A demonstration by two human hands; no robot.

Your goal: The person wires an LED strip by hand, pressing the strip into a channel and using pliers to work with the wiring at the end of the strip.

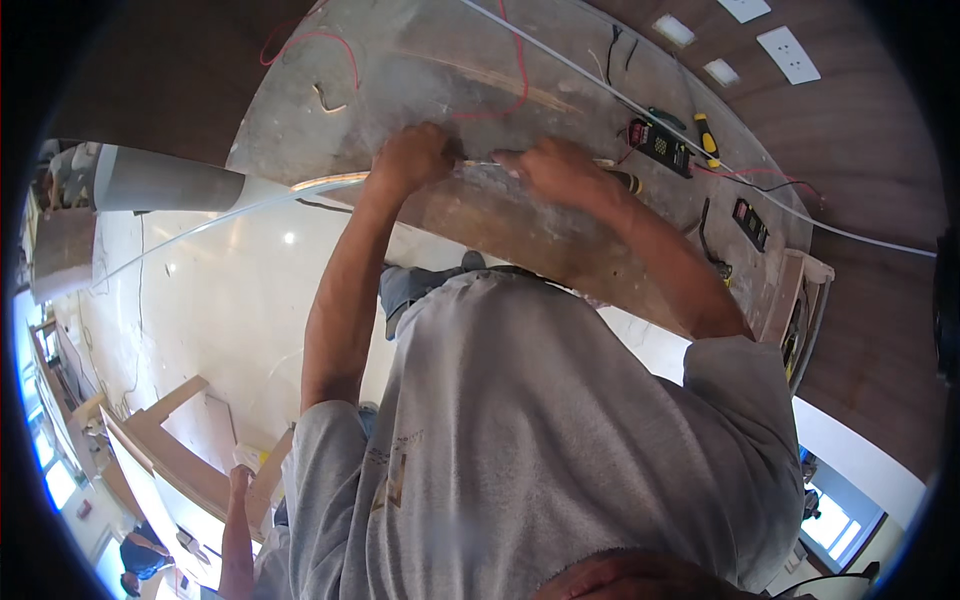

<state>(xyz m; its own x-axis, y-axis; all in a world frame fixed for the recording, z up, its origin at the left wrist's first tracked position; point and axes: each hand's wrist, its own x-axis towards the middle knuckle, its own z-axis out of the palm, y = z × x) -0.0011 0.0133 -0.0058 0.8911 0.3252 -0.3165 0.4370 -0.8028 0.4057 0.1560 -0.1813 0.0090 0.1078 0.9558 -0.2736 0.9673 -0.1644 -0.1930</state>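
As the left hand (412, 160) holds a strip (335, 181), wire (522, 50) curls beyond.

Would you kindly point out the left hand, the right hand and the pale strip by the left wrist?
Left hand (413, 158): head view, back of hand.
Right hand (556, 171): head view, back of hand.
Pale strip (332, 182): head view, its yellowish stretch.

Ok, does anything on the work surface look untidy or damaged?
Somewhat: the work surface is scuffed and streaked, and a short bent wire lies loose beyond the left hand, looking like a stray offcut.
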